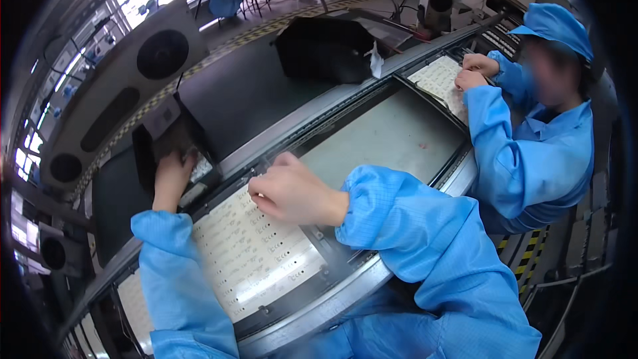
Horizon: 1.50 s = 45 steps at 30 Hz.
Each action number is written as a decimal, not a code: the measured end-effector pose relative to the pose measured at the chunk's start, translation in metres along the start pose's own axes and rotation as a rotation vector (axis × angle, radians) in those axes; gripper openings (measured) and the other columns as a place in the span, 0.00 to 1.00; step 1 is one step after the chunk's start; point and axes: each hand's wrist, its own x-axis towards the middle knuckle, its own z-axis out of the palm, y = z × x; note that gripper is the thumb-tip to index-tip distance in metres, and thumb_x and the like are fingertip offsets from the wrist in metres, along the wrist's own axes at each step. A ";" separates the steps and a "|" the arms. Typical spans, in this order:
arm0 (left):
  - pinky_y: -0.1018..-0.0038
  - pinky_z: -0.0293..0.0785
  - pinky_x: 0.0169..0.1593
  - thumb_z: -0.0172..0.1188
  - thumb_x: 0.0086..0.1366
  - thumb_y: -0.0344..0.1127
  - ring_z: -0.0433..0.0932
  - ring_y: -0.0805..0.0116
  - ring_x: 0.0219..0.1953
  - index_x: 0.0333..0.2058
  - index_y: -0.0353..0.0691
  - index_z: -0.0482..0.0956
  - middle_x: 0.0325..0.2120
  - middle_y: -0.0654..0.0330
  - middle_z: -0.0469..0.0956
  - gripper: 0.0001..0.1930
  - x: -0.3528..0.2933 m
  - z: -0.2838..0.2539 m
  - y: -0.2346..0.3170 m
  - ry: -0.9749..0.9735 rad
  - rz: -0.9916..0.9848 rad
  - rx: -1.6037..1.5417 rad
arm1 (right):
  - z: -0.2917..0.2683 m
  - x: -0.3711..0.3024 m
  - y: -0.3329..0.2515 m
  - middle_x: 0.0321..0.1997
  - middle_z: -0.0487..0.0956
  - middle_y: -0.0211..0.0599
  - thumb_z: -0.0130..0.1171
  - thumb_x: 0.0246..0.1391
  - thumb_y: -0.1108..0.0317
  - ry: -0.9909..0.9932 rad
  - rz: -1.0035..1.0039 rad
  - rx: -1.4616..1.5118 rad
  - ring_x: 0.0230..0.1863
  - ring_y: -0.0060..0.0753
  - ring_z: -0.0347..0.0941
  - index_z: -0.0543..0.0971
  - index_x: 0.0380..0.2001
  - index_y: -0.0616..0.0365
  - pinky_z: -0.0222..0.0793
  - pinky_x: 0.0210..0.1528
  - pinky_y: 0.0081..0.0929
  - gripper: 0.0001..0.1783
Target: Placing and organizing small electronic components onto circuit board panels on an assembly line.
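My left hand reaches down into a black open box at the left. Its fingertips are among what lies inside, and I cannot make out whether they grip anything. Pale or silvery bits show beside the fingers. My right hand is over the far right part of a white panel printed with rows of small marks, likely a circuit board panel. Its fingers are curled together in a pinch, and anything between them is too small or hidden to name. The panel lies flat in a dark frame on the line in front of me.
A metal-edged conveyor line runs from lower left to upper right. Right of my panel is a grey plate in a frame. A co-worker in blue handles another white panel. A large black box stands on the dark far shelf.
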 end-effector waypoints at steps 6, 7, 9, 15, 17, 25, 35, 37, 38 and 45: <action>0.50 0.75 0.40 0.55 0.66 0.59 0.79 0.36 0.37 0.31 0.31 0.82 0.30 0.37 0.80 0.29 -0.001 -0.018 0.000 -0.044 -0.069 0.104 | -0.003 0.009 -0.001 0.23 0.78 0.33 0.58 0.55 0.68 0.025 -0.062 0.030 0.32 0.38 0.76 0.76 0.27 0.53 0.61 0.51 0.38 0.04; 0.52 0.75 0.39 0.55 0.65 0.60 0.80 0.37 0.36 0.31 0.32 0.82 0.29 0.39 0.80 0.29 -0.003 -0.018 -0.001 -0.035 -0.095 0.136 | -0.004 0.008 0.000 0.23 0.78 0.33 0.58 0.55 0.68 0.029 -0.047 0.017 0.32 0.38 0.76 0.76 0.27 0.53 0.61 0.51 0.38 0.04; 0.53 0.76 0.39 0.55 0.65 0.59 0.80 0.39 0.36 0.32 0.35 0.83 0.29 0.42 0.81 0.28 -0.005 -0.024 0.003 -0.021 -0.147 0.178 | -0.003 0.007 -0.002 0.22 0.77 0.34 0.58 0.56 0.67 0.035 -0.076 -0.009 0.32 0.38 0.76 0.75 0.27 0.53 0.61 0.52 0.38 0.05; 0.50 0.75 0.39 0.54 0.66 0.57 0.80 0.39 0.36 0.34 0.38 0.83 0.31 0.43 0.81 0.24 0.001 -0.013 0.005 0.069 -0.120 0.294 | -0.003 0.008 0.001 0.22 0.77 0.34 0.57 0.55 0.67 0.041 -0.069 -0.049 0.31 0.39 0.76 0.75 0.26 0.53 0.61 0.50 0.38 0.05; 0.50 0.75 0.40 0.52 0.69 0.53 0.79 0.38 0.37 0.34 0.37 0.82 0.31 0.41 0.80 0.22 0.001 -0.012 -0.008 0.143 -0.151 0.301 | 0.002 0.010 0.002 0.22 0.77 0.35 0.57 0.55 0.67 0.061 -0.068 -0.070 0.30 0.40 0.76 0.75 0.26 0.53 0.61 0.50 0.38 0.05; 0.74 0.54 0.21 0.50 0.73 0.57 0.61 0.77 0.15 0.21 0.40 0.70 0.13 0.68 0.63 0.28 -0.021 -0.055 0.022 0.103 -0.250 -0.591 | 0.005 0.007 0.006 0.19 0.77 0.36 0.56 0.51 0.66 0.047 -0.102 0.118 0.28 0.44 0.77 0.78 0.24 0.52 0.62 0.46 0.40 0.05; 0.56 0.72 0.33 0.64 0.62 0.45 0.77 0.47 0.29 0.27 0.38 0.75 0.25 0.50 0.77 0.16 -0.142 -0.027 0.124 -0.135 0.077 -0.145 | 0.010 0.003 0.010 0.22 0.79 0.44 0.62 0.49 0.66 -0.111 -0.123 0.086 0.25 0.50 0.78 0.80 0.29 0.56 0.73 0.29 0.39 0.07; 0.60 0.73 0.38 0.64 0.62 0.42 0.77 0.51 0.37 0.31 0.38 0.75 0.32 0.54 0.78 0.13 -0.144 -0.028 0.117 -0.182 0.117 -0.178 | 0.009 0.003 0.006 0.19 0.77 0.43 0.61 0.51 0.70 -0.137 -0.123 0.133 0.22 0.48 0.76 0.79 0.32 0.58 0.71 0.27 0.37 0.05; 0.60 0.73 0.38 0.64 0.62 0.42 0.77 0.51 0.37 0.31 0.38 0.75 0.32 0.54 0.78 0.13 -0.148 -0.034 0.115 -0.182 0.074 -0.162 | 0.009 0.004 0.003 0.19 0.77 0.43 0.61 0.51 0.70 -0.158 -0.145 0.167 0.22 0.48 0.76 0.79 0.32 0.58 0.71 0.27 0.37 0.05; 0.62 0.71 0.55 0.62 0.62 0.35 0.72 0.52 0.48 0.52 0.36 0.76 0.47 0.51 0.78 0.20 -0.160 -0.065 0.106 -0.286 0.152 -0.385 | 0.017 0.015 -0.014 0.27 0.79 0.43 0.57 0.54 0.75 -0.317 -0.020 0.187 0.28 0.41 0.77 0.78 0.39 0.62 0.73 0.33 0.34 0.09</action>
